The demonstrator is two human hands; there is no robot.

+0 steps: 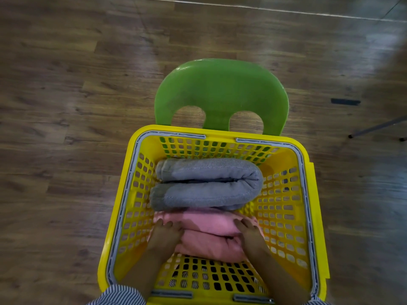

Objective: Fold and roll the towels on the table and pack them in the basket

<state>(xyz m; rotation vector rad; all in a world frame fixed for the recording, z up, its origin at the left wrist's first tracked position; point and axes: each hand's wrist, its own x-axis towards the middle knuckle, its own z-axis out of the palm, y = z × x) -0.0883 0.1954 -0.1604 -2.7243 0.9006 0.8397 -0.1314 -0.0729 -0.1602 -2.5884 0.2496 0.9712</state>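
A yellow plastic basket (286, 208) with perforated walls and a grey rim stands on a green chair. Inside, at the far side, lies a grey rolled towel (207, 183). In front of it sits a pink rolled towel (211, 236). Both my hands reach down into the basket. My left hand (165, 233) grips the pink towel's left end and my right hand (251, 233) grips its right end, fingers curled over the top of the roll.
The green chair (220, 91) carries the basket, its backrest at the far side. Brown wooden floor (66, 106) lies all around. A dark metal leg (374, 127) of some stand reaches in at the right edge. Striped sleeves show at the bottom.
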